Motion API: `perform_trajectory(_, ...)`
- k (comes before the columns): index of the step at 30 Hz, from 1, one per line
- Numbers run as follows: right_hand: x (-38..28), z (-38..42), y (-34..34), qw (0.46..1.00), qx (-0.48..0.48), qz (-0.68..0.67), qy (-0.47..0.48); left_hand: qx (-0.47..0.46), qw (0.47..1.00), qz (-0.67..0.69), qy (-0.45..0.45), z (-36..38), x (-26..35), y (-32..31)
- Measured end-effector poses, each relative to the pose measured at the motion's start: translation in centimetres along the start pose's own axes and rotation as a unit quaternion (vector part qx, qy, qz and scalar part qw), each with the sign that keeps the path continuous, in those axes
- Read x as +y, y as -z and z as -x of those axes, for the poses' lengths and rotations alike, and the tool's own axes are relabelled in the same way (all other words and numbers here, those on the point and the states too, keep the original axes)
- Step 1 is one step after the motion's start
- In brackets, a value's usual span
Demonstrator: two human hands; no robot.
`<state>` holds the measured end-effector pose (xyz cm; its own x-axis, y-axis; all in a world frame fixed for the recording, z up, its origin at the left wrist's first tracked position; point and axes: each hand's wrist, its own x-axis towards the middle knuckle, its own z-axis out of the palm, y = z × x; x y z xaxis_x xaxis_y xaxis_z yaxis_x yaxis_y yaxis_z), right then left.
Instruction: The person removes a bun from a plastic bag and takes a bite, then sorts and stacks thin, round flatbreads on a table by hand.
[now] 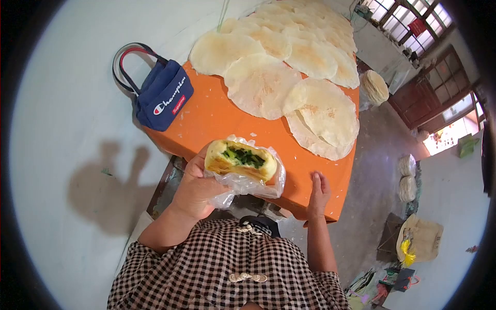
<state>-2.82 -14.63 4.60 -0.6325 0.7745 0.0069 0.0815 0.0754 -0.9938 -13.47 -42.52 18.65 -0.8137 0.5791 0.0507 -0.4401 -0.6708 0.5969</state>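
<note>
A bitten bun [242, 159] with a dark green filling sits partly wrapped in a clear plastic bag [248, 187]. My left hand [198, 187] grips the bun and its bag from the left side, near the front of the orange table [206, 116]. My right hand [319, 196] is at the table's front right edge; its fingers are close together and nothing shows in them. Thin round flatbreads [262, 85] overlap one another over the far part of the table, beyond both hands.
A blue bag [164, 98] with looped handles lies at the table's left edge, against the pale wall [57, 155]. Stacked round breads [374, 88] stand beyond the right edge. A cardboard box [419, 238] and small items are on the floor at right.
</note>
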Motion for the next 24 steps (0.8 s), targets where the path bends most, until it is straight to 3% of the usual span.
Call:
perform_trajectory(4, -14.0, 4.4, -5.4, 0.930, -0.281, -0.236, 0.023, 0.012, 1.000, -0.009, 0.005, -0.3, -0.6, 0.3)
perform_trajectory(7, -16.7, 5.3, -6.9, 0.916, -0.355, -0.186, 0.027, 0.011, 1.000, -0.019, 0.014, -0.3, -1.1, 0.4)
perform_trajectory(14, -15.9, 6.0, -7.9, 0.916, -0.378, -0.113, -0.075, 0.003, 0.999, -0.022, 0.026, 0.2, -1.3, 0.7)
perform_trajectory(21, -14.8, 8.0, -8.2, 0.882, -0.449, -0.127, -0.065, -0.054, 0.995, 0.068, 0.057, 0.7, -0.9, 0.2)
perform_trajectory(24, -17.2, 9.0, -7.4, 0.881, -0.457, -0.116, -0.041, -0.061, 0.996, 0.023, 0.054, 2.5, -0.5, 0.1)
